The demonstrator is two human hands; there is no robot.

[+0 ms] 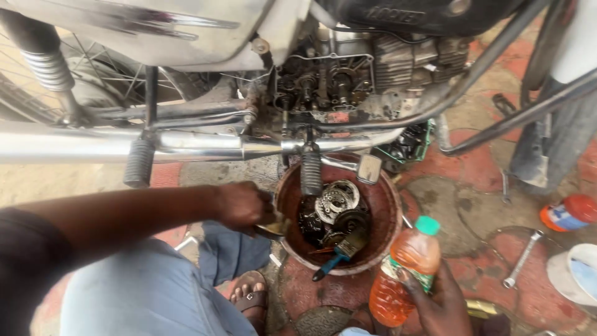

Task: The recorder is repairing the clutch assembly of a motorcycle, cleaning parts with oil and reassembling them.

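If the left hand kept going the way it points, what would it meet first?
Probably the near rim of the round basin; the left hand points right, already at that rim. Beyond lie the oily engine parts, though depth is unclear.

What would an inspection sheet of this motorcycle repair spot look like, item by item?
Surface: red and grey paved ground, stained and dusty.
Job's things: round brown basin holding oily engine parts and a blue-handled brush; bottle of orange liquid with a green cap.
Clutter: spanner on the ground, red-capped bottle, white container, dark cloth.
Grips: left hand at the basin's rim, on a small part; right hand holds the bottle.
Cables: nothing seen.
Surroundings: motorcycle with its engine opened, chrome exhaust pipe, spoked wheel.
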